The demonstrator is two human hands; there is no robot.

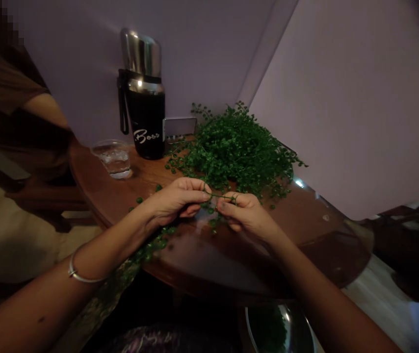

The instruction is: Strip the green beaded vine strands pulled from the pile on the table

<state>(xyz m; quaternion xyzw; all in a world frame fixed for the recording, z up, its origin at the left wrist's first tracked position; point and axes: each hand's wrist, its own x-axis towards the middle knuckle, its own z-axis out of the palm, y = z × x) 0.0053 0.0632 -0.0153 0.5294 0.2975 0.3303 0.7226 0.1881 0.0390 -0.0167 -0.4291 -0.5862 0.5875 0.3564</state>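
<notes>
My left hand [176, 200] and my right hand [244, 213] meet over the round wooden table [121, 196]. Both pinch a thin green sprig [221, 197] with small leaves, stretched between their fingertips. Just behind the hands lies a big heap of the same leafy green sprigs [235, 149]. More green stems [150, 247] trail from under my left wrist over the table's near edge. A silver bangle [79, 274] sits on my left forearm.
A black and steel flask [144, 93] stands at the back by the wall, with a glass of water [114, 158] to its left. Another person in a brown top [7, 98] sits at far left. A metal bowl [279, 328] lies below the table edge.
</notes>
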